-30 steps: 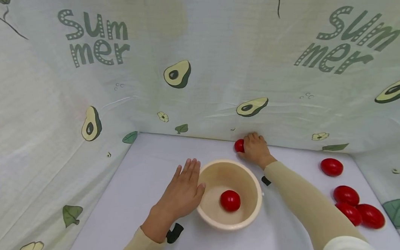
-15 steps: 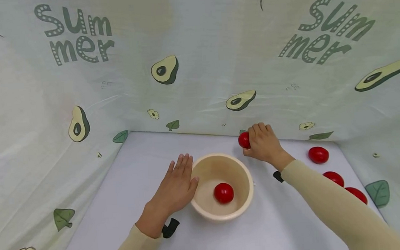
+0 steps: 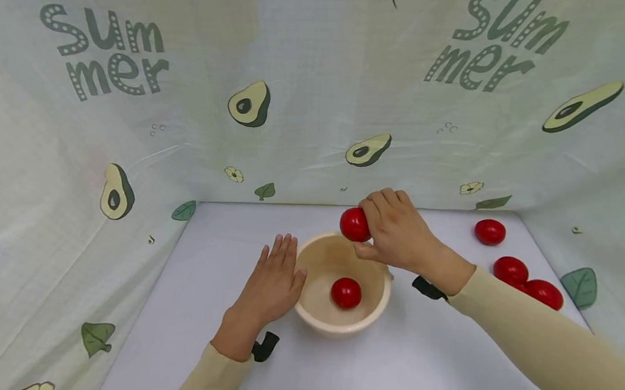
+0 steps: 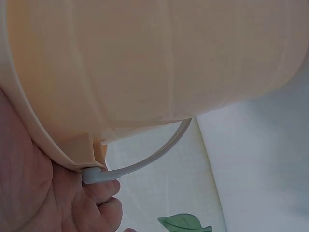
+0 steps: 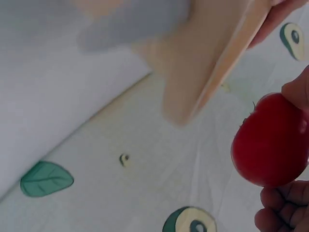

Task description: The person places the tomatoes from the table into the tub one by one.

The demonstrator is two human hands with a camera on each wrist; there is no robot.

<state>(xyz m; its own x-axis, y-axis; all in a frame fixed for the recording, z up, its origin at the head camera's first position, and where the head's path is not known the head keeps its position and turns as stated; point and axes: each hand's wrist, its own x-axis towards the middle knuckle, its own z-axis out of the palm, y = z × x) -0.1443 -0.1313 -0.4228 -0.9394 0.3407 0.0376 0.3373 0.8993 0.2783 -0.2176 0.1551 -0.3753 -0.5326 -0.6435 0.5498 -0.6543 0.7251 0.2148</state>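
Observation:
A cream bucket (image 3: 308,322) stands on the white table with one red tomato (image 3: 346,293) at its bottom. Flat against the left side of its rim rests my left hand (image 3: 269,285), fingers straight. In the left wrist view, the palm (image 4: 29,193) touches the rim beside the grey bail handle (image 4: 145,164). My right hand (image 3: 399,231) pinches another tomato (image 3: 354,224) between thumb and fingers, over the far right part of the bucket's rim. The right wrist view shows this tomato (image 5: 270,140) from below, with bits of green stem on it.
Several more tomatoes lie at the right of the table: one tomato (image 3: 489,231) sits apart near the back, the others, such as this tomato (image 3: 544,295), bunch together partly behind my right sleeve (image 3: 531,319). A printed cloth (image 3: 307,101) walls the table's back and sides.
My right hand gripped the tomato by the back edge, lifted it, and carried it left and nearer, over the bucket's rim. My left hand stays at the rim. The head view has shifted somewhat.

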